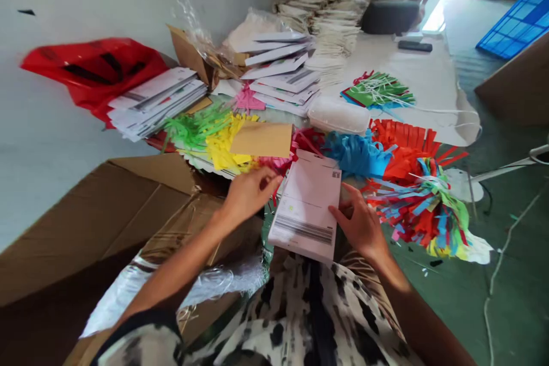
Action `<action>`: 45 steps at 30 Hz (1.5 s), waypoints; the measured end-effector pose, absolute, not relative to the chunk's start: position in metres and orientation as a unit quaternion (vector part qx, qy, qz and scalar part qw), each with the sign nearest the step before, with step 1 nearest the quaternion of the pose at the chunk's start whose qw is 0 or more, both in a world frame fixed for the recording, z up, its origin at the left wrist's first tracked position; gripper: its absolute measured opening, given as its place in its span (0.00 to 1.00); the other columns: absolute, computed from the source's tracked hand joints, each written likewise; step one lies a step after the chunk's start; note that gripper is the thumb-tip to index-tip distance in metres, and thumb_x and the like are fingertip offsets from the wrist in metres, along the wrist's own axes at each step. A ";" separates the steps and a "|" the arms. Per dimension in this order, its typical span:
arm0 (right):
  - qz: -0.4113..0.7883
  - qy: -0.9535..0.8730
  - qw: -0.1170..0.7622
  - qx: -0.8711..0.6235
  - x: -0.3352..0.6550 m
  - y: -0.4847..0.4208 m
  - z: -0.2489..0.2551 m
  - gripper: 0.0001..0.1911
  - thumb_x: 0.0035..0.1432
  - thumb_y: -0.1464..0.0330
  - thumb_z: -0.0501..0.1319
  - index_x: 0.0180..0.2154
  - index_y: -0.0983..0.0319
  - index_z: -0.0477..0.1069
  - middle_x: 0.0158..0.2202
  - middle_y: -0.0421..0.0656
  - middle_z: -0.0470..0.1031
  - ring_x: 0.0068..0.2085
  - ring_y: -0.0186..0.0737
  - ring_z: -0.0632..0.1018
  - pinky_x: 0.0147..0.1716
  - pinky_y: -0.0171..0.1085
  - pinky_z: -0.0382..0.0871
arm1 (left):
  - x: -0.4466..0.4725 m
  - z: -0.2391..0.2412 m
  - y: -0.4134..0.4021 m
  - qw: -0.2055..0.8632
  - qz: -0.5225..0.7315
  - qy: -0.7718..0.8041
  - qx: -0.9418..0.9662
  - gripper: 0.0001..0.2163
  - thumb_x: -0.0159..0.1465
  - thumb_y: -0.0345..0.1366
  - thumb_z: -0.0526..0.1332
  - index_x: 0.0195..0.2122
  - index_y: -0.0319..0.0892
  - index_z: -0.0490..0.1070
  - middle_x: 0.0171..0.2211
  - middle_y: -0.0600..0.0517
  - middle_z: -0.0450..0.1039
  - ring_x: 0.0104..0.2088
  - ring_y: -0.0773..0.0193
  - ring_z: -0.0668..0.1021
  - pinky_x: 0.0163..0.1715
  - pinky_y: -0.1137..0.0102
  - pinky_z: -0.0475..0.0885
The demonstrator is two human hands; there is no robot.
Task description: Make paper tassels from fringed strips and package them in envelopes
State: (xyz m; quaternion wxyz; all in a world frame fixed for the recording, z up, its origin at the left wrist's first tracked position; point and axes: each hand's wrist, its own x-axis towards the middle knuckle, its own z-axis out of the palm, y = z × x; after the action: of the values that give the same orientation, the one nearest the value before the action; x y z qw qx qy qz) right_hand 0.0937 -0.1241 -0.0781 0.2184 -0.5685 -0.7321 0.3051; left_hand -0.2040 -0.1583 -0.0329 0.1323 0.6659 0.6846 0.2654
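- Head view, only angle going: the white packet (305, 200) sat a bit off centre toward 5 o'clock, printed side up.
- Right hand (359, 223) gripped its 3 o'clock edge, thumb on top.
- Left hand (251, 191) hovered near its 10 o'clock side, fingers curled in close; I couldn't tell if they pinched anything.
- Imo the trick was a light, steady right thumb, no creased edges, and avoiding the blue fringe (355, 151) at 1 o'clock and tan card (263, 138) at 11.
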 end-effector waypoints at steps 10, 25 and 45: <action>0.249 -0.866 0.250 -0.354 0.121 -0.146 -0.091 0.26 0.66 0.76 0.52 0.63 0.56 0.71 0.49 0.48 0.77 0.46 0.44 0.80 0.44 0.42 0.77 | -0.158 -0.074 -0.203 0.397 0.547 0.651 0.346 0.19 0.52 0.47 0.75 0.34 0.43 0.68 0.34 0.56 0.71 0.33 0.67 0.74 0.31 0.74 0.67; 0.246 -0.787 0.485 -0.291 0.118 -0.134 -0.010 0.06 0.69 0.63 0.63 0.43 0.56 0.78 0.40 0.43 0.81 0.44 0.45 0.77 0.45 0.42 0.71 | -0.171 0.003 -0.221 0.376 0.636 0.532 0.413 0.21 0.60 0.53 0.73 0.45 0.42 0.82 0.40 0.48 0.81 0.42 0.59 0.81 0.44 0.70 0.75; 0.560 -0.632 0.417 -0.337 0.065 -0.144 -0.045 0.22 0.69 0.48 0.60 0.44 0.61 0.77 0.32 0.39 0.73 0.33 0.36 0.71 0.31 0.32 0.67 | -0.128 -0.014 -0.208 0.457 0.705 0.477 0.259 0.22 0.56 0.46 0.77 0.47 0.39 0.82 0.41 0.44 0.86 0.35 0.53 0.87 0.37 0.64 0.81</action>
State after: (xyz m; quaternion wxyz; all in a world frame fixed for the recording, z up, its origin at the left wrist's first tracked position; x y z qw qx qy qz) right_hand 0.0650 -0.1441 -0.0446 0.4166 -0.3369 -0.6316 0.5603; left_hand -0.1283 -0.2085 -0.0143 0.4570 0.2592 0.4765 0.7049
